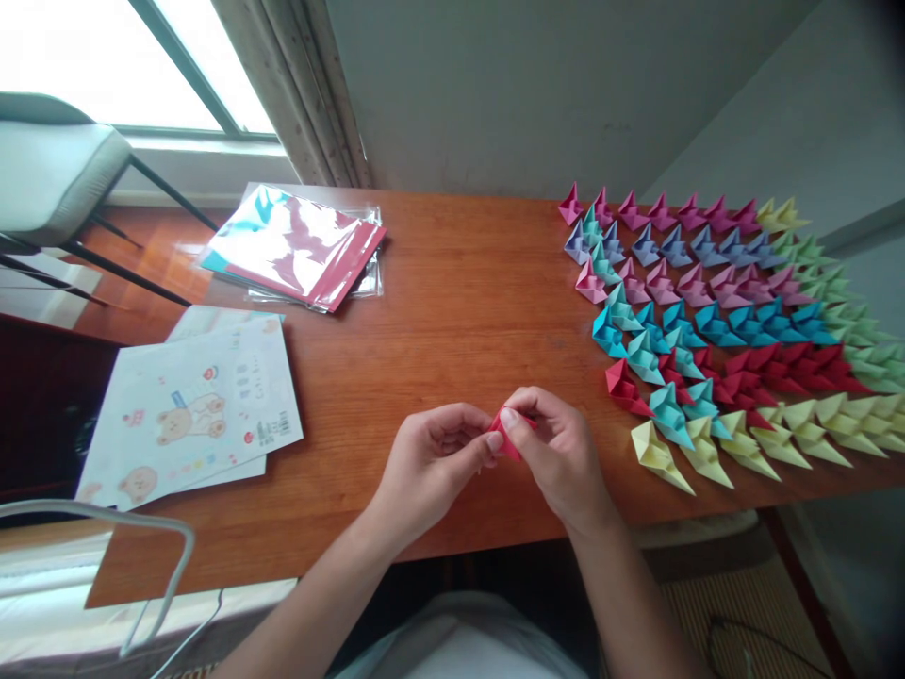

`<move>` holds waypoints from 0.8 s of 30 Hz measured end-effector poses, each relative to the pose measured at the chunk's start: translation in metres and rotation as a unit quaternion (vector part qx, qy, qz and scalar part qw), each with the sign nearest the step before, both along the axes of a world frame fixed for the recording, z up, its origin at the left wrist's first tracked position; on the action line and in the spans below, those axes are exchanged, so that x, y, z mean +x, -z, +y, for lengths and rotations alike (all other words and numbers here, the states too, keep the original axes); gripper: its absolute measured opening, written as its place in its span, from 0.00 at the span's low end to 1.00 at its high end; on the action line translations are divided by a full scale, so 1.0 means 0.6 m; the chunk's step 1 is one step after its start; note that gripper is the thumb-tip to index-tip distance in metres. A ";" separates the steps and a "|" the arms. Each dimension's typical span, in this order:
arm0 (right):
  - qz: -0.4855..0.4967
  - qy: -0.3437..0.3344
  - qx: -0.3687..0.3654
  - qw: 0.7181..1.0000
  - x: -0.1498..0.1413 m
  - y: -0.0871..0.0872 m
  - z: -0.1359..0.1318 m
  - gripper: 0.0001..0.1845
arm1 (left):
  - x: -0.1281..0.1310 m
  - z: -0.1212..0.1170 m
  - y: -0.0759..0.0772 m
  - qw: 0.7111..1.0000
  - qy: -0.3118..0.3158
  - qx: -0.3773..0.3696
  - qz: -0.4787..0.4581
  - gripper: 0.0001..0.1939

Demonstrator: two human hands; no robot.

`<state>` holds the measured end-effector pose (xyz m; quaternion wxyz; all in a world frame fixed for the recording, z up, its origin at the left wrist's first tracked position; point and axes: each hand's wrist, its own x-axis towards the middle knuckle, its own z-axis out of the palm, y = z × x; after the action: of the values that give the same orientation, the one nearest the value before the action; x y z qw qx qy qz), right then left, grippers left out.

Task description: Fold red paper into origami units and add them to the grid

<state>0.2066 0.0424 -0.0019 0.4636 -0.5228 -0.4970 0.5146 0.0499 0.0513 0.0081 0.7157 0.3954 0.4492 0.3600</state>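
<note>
My left hand (435, 453) and my right hand (555, 448) meet above the front middle of the wooden table (459, 302). Both pinch a small red folded paper piece (505, 436) between thumbs and fingertips; most of it is hidden by my fingers. To the right of my hands lie rows of several folded paper pieces (714, 330) in pink, purple, blue, teal, red, yellow and green. The nearest are a red one (623, 387) and a yellow one (657, 455).
A clear plastic pack of coloured paper sheets (293, 245) lies at the table's back left. White sheets printed with cartoon bears (194, 405) overhang the left edge. A grey chair (49, 165) stands by the window at left. A white cable (156, 566) runs past the front left corner.
</note>
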 end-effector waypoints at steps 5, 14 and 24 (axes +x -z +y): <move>-0.002 0.010 -0.022 1.000 0.001 -0.001 0.000 0.10 | -0.002 -0.001 -0.002 1.000 -0.004 0.011 0.010 0.11; 0.015 0.005 -0.056 0.998 0.004 0.001 -0.006 0.16 | -0.002 0.002 -0.008 0.998 -0.047 0.014 0.033 0.11; -0.116 -0.013 -0.001 0.993 0.013 -0.003 -0.013 0.10 | 0.002 0.000 0.003 0.996 0.009 0.061 0.064 0.11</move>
<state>0.2146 0.0348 -0.0003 0.3953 -0.5726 -0.5539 0.4572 0.0511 0.0512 0.0062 0.6631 0.4646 0.4677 0.3546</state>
